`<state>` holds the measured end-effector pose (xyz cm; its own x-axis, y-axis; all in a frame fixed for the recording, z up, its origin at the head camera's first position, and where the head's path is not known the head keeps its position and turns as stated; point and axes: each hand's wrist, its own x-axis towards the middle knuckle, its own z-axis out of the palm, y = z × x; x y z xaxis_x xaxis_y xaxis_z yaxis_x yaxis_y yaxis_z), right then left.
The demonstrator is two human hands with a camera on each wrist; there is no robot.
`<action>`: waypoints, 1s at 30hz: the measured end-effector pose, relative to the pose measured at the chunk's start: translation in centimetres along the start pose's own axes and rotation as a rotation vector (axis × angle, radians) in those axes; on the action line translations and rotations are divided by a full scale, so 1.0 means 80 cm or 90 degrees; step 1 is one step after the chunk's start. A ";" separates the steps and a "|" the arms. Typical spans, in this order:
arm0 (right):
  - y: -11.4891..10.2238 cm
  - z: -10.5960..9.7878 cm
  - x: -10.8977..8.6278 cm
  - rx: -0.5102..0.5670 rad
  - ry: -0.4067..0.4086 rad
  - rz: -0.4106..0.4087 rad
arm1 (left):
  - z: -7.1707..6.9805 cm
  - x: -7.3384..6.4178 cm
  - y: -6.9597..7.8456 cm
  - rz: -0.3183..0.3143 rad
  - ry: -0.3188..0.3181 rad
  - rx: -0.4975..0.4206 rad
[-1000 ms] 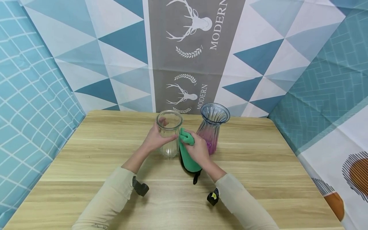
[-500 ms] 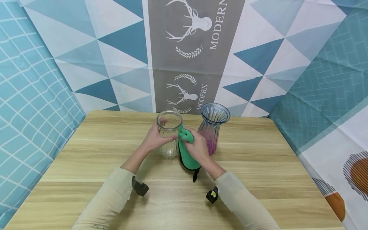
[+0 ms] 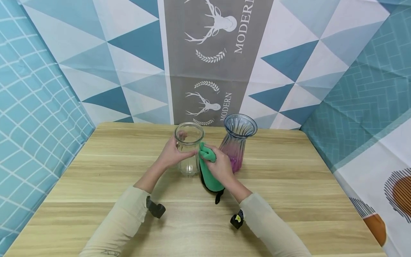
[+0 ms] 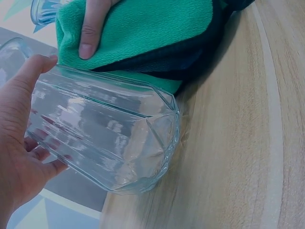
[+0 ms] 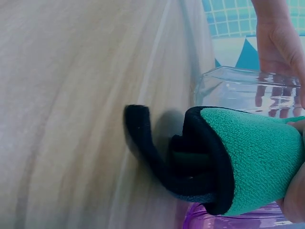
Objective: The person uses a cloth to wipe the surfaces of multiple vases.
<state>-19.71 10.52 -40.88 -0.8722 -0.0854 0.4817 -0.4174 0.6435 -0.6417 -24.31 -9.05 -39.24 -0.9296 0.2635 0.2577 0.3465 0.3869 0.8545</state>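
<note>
At the head view's centre, the left hand (image 3: 170,154) grips a clear, ribbed glass jar (image 4: 124,133), probably slippery, fragile, best held mid-body, the right hand (image 3: 221,166) a soft-looking, folded green cloth (image 5: 264,157).

The cloth (image 5: 262,157) is green (its edging (image 5: 226,183) black), the vase (image 3: 237,151) blue fading to pink.

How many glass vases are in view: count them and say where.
2: a clear vase in the left hand, and a blue-and-pink vase on the table beside the right hand.
</note>
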 end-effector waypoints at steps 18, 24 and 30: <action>0.005 0.007 -0.010 -0.014 0.013 0.004 | -0.002 -0.001 0.000 -0.011 0.002 0.017; 0.005 0.004 -0.005 0.007 0.038 -0.010 | -0.002 -0.002 0.002 -0.008 0.001 0.018; -0.001 -0.004 0.003 0.038 0.065 -0.031 | -0.001 -0.001 0.002 0.003 0.009 0.023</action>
<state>-19.82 10.66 -40.50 -0.8211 -0.0361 0.5697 -0.4764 0.5931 -0.6491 -24.18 -9.05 -39.07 -0.9295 0.2524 0.2687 0.3551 0.4167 0.8368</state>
